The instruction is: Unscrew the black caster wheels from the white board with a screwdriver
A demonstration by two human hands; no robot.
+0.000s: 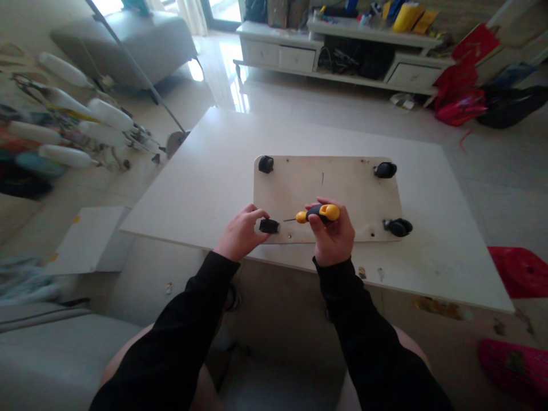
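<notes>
A pale wooden board (342,191) with rounded corners lies flat on the white table, its wheeled side up. My left hand (244,231) grips a black caster (269,226) at the board's near left corner between thumb and fingers. In my right hand (336,237) is a yellow and black screwdriver (319,214), its thin shaft pointing left toward that caster, with the tip a little short of it. Other black casters sit at the far left corner (266,164), the far right corner (386,170) and the near right corner (399,227).
The white table (184,188) extends around the board. Beyond it stands a low white cabinet (278,54) with items on top. A white box (89,240) is on the floor at left, beside a rack with white rollers (107,114). A red stool (520,271) is at right.
</notes>
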